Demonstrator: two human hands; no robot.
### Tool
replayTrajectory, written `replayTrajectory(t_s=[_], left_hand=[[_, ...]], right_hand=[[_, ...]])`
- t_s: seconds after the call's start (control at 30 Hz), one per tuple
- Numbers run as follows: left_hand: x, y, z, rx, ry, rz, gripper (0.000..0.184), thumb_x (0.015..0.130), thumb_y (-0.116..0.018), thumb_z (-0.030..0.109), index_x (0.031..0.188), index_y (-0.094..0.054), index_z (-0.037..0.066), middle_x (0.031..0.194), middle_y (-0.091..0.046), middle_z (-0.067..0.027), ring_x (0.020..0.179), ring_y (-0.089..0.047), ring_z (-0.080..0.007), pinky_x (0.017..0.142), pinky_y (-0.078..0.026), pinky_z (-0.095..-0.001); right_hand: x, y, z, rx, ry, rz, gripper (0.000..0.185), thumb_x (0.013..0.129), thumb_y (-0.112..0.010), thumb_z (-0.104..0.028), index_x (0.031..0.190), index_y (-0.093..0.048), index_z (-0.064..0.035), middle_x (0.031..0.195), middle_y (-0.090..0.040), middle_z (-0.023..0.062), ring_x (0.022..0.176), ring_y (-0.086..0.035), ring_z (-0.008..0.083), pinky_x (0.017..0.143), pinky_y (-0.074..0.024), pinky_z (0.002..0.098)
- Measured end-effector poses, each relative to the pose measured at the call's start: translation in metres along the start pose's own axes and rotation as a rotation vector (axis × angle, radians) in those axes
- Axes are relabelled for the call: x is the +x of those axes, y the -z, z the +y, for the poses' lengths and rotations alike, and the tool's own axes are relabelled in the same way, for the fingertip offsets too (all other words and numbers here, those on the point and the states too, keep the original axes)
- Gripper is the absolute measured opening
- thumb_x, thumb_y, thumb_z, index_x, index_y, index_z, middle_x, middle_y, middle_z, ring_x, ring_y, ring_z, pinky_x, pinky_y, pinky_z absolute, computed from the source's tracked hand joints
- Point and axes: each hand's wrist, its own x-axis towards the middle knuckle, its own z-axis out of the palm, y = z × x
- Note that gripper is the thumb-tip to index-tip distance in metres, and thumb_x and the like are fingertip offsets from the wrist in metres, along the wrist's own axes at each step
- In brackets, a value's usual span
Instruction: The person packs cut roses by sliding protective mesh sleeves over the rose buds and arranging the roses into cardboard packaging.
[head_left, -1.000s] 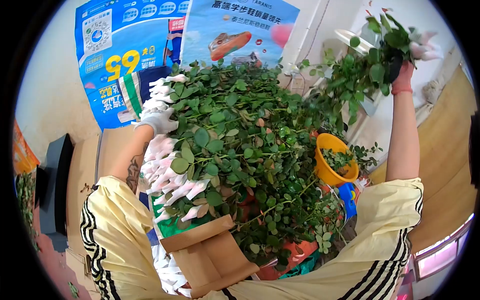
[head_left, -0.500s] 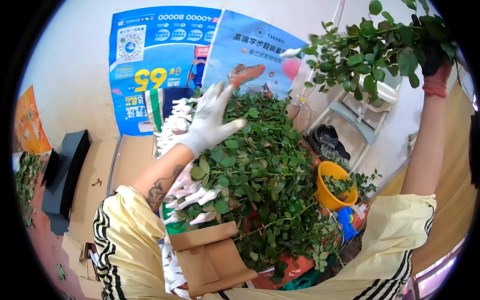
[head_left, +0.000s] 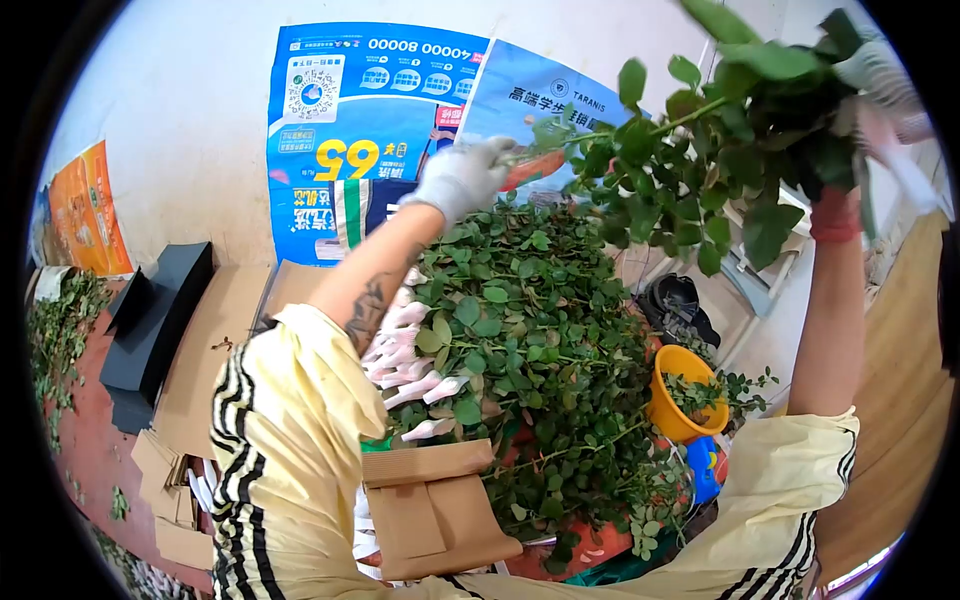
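Note:
A large heap of leafy stems (head_left: pixel 540 330) fills the middle, its white-wrapped flower heads (head_left: pixel 405 360) pointing left. My right hand (head_left: pixel 835 170), in a dark glove with a red cuff, is raised at the upper right, closed round a leafy bunch (head_left: pixel 720 130) with pale wrapped heads beyond it. My left hand (head_left: pixel 465 180), in a white glove, is above the heap's far left edge, fingers pinched at the end of a stem that runs toward the bunch. Whether a wrapped head is inside those fingers cannot be made out.
A folded brown cardboard piece (head_left: pixel 430 515) lies at the heap's near edge. To the right are a yellow bucket (head_left: pixel 688 395) with leaves and a blue object (head_left: pixel 704 468). Black card (head_left: pixel 150 335) and flat cardboard (head_left: pixel 215 360) lie left. Posters (head_left: pixel 370 130) hang on the wall behind.
My left hand has swung off the heap, moving up and right, and its spread fingers have closed at a stem. My right hand has brought the bunch closer to the camera.

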Motion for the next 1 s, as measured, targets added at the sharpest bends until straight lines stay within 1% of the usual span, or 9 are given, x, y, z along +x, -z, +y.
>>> replayTrajectory(t_s=[0.27,0.37,0.4,0.53,0.6,0.73,0.8,0.93,1.0], left_hand=[[-0.035,0.020,-0.130,0.257,0.230,-0.098,0.033,0.093,-0.042,0.035,0.115,-0.056,0.015,0.105,-0.064,-0.0166,0.101,-0.059,-0.0356,0.086,-0.046,-0.0447],[-0.057,-0.001,-0.174,0.214,0.329,-0.106,0.033,0.093,-0.043,0.035,0.115,-0.057,0.014,0.107,-0.063,-0.0176,0.101,-0.059,-0.0348,0.086,-0.046,-0.0449],[-0.062,-0.008,-0.180,0.229,0.397,-0.120,0.037,0.091,-0.045,0.037,0.119,-0.054,0.015,0.110,-0.063,-0.0170,0.103,-0.059,-0.0339,0.087,-0.046,-0.0439],[-0.056,-0.019,-0.126,0.422,0.520,-0.325,0.066,0.084,-0.055,0.046,0.139,-0.036,0.015,0.121,-0.058,-0.0169,0.110,-0.058,-0.0315,0.092,-0.045,-0.0412],[-0.055,-0.039,-0.115,0.438,0.368,-0.543,0.100,0.072,-0.066,0.054,0.147,-0.017,0.010,0.137,-0.043,-0.0235,0.126,-0.045,-0.0338,0.102,-0.038,-0.0393],[-0.078,-0.025,-0.030,-0.014,-0.193,0.083,0.125,0.056,-0.079,0.053,0.145,-0.012,-0.003,0.148,-0.019,-0.0274,0.139,-0.016,-0.0389,0.113,-0.020,-0.0418],[-0.111,0.006,0.032,-0.580,-0.399,0.119,0.126,0.054,-0.083,0.046,0.144,-0.011,-0.006,0.147,-0.021,-0.0263,0.138,-0.020,-0.0398,0.113,-0.019,-0.0452],[-0.147,0.036,0.085,-0.669,-0.561,0.342,0.109,0.054,-0.086,0.032,0.139,-0.026,-0.002,0.135,-0.036,-0.0242,0.129,-0.034,-0.0382,0.108,-0.027,-0.0440],[-0.156,0.054,0.091,-0.718,-0.535,0.177,0.093,0.057,-0.086,0.027,0.132,-0.039,-0.001,0.128,-0.047,-0.0221,0.122,-0.045,-0.0382,0.104,-0.032,-0.0469]], right_hand=[[0.032,0.129,0.057,0.029,-0.198,0.002,0.050,0.097,-0.041,-0.032,0.137,-0.036,-0.0019,0.138,-0.042,0.0128,0.123,-0.045,0.0242,0.105,-0.0359,0.0370],[0.038,0.162,0.050,-0.598,0.138,0.039,0.040,0.092,-0.049,-0.020,0.125,-0.045,0.0025,0.122,-0.052,0.0122,0.110,-0.051,0.0212,0.095,-0.0410,0.0340],[0.039,0.167,0.044,-1.136,0.429,0.070,0.031,0.088,-0.056,-0.009,0.114,-0.053,0.0068,0.107,-0.062,0.0115,0.098,-0.057,0.0184,0.086,-0.0461,0.0312],[0.034,0.140,0.042,-1.072,0.378,0.030,0.030,0.085,-0.060,-0.009,0.110,-0.055,0.0055,0.108,-0.062,0.0090,0.094,-0.057,0.0180,0.086,-0.0458,0.0336],[0.017,0.119,0.074,-1.170,0.484,-0.004,0.029,0.086,-0.058,-0.011,0.111,-0.055,0.0038,0.106,-0.061,0.0085,0.093,-0.057,0.0188,0.085,-0.0465,0.0341],[-0.096,-0.016,0.114,-0.476,0.120,-0.077,0.031,0.094,-0.047,-0.018,0.120,-0.046,0.0003,0.108,-0.058,0.0091,0.096,-0.058,0.0223,0.088,-0.0483,0.0352],[-0.139,-0.074,0.125,-0.380,0.090,-0.190,0.041,0.085,-0.061,-0.020,0.120,-0.049,-0.0019,0.109,-0.060,0.0097,0.097,-0.060,0.0223,0.088,-0.0489,0.0351],[-0.201,-0.112,0.170,-0.428,0.183,-0.243,0.045,0.075,-0.072,-0.018,0.113,-0.054,-0.0022,0.108,-0.061,0.0124,0.096,-0.061,0.0237,0.087,-0.0493,0.0363],[-0.214,-0.122,0.164,-0.510,0.331,-0.353,0.045,0.073,-0.070,-0.020,0.110,-0.054,-0.0004,0.106,-0.061,0.0150,0.097,-0.061,0.0289,0.087,-0.0487,0.0394]])
